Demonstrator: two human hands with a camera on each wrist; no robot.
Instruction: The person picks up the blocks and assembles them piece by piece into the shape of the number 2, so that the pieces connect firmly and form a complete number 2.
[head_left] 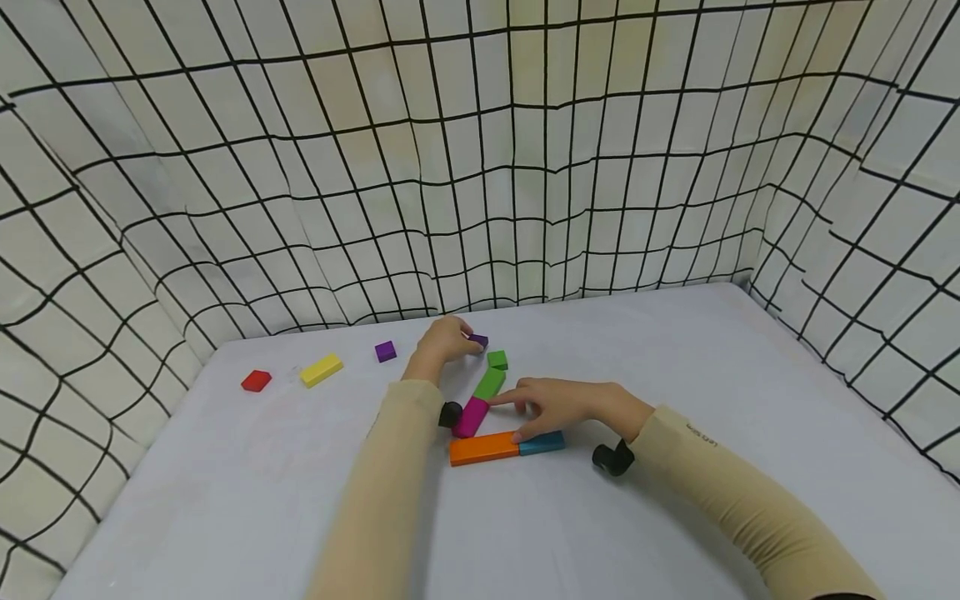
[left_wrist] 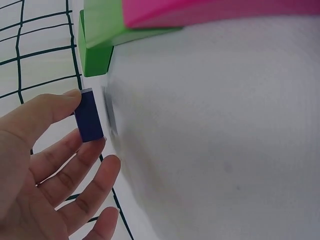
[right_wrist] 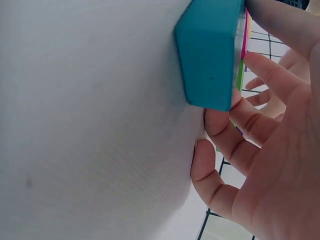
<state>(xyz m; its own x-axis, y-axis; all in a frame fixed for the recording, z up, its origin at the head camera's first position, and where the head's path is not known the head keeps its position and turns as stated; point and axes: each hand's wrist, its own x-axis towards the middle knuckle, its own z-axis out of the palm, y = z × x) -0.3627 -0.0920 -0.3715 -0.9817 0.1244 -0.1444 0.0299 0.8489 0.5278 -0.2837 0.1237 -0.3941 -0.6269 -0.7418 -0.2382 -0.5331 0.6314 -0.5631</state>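
Left hand (head_left: 445,340) in a pinch on small dark block (left_wrist: 90,120), right hand (head_left: 561,402) loose-fingered, thumb at orange block (head_left: 482,449)

So the small dark purple block (head_left: 478,340), nearly navy up close, is pinched in the left hand (head_left: 444,340), just beside a little green block (head_left: 497,360). That one touches a longer green block (head_left: 490,383), which slants end to end into a magenta block (head_left: 471,418). Below that, a long orange block (head_left: 483,449) lies flat with a shorter blue block (head_left: 542,442) butted against it, right hand's (head_left: 561,404) thumb by their joint.
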